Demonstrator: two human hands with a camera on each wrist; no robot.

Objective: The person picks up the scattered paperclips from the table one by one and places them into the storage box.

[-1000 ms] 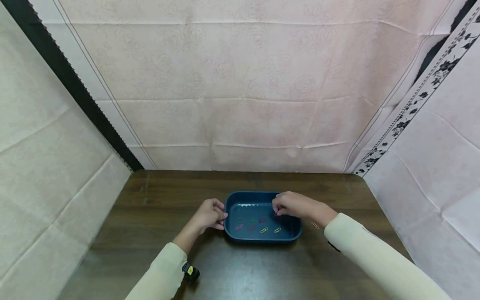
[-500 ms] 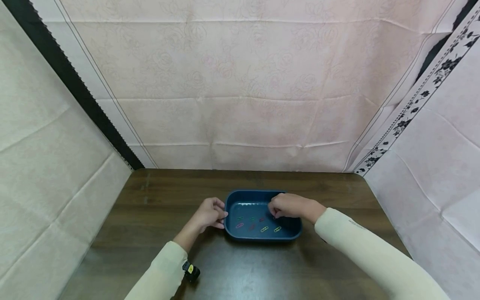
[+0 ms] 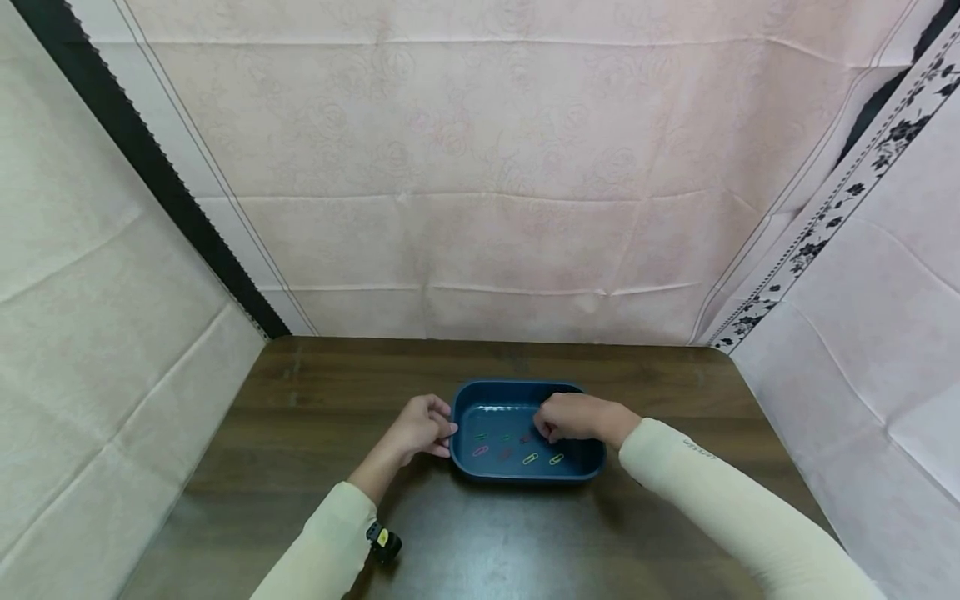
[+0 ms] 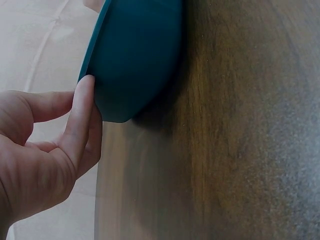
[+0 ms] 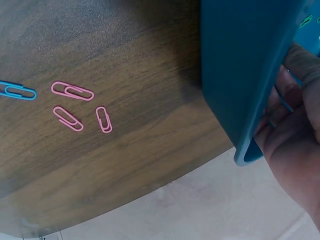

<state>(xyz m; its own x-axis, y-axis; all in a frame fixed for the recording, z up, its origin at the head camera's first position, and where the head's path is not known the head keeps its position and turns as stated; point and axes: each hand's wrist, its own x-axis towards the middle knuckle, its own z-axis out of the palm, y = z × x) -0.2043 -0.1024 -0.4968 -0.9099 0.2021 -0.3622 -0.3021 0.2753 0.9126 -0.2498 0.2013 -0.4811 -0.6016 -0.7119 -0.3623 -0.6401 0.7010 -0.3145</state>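
A blue rectangular tray [image 3: 517, 479] stands on the table. At its left end my left hand [image 3: 420, 429] pinches the rim between thumb and fingers, plain in the left wrist view [image 4: 55, 135]. My right hand [image 3: 573, 415] reaches over the right side into the tray, fingers curled downward near its floor. Whether those fingertips pinch a paper clip is hidden. Inside the tray lie several paper clips, among them a pink paper clip [image 3: 481, 451], a yellow paper clip [image 3: 530, 458], another yellow paper clip [image 3: 556, 459] and a green paper clip [image 3: 481, 437].
Outside the tray, the right wrist view shows three pink paper clips [image 5: 72, 91] and a blue paper clip [image 5: 19, 91] on the wooden table [image 3: 337, 375]. My right sleeve covers that area in the head view. Pale cloth [image 3: 480, 167] hangs around the table.
My right hand has shifted slightly left and toward me inside the tray, its sleeve now covering a clip seen earlier on the table. The left hand stays at the rim.
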